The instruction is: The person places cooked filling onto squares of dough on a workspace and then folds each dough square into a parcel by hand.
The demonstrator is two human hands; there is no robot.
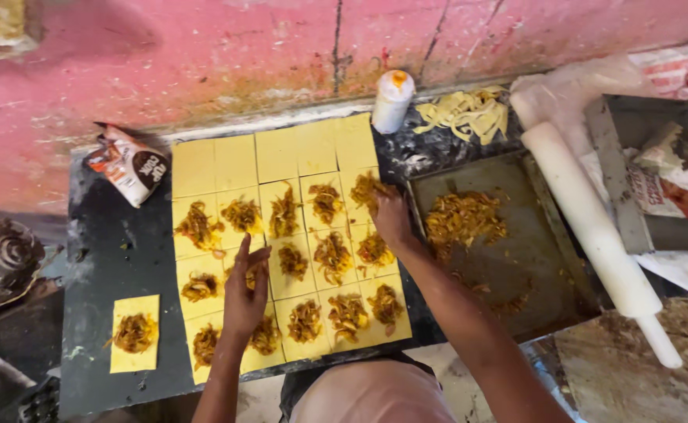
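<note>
Right hand (389,213), fingers pinched on onion filling (366,190), sits at the dough sheet's (281,153) far-right square; left hand (245,291), open and flat, presses nearer squares mid-sheet.

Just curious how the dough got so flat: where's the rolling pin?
The white rolling pin lies slanted on the right of the head view, along the right edge of the metal tray of filling, beyond the right hand.
</note>
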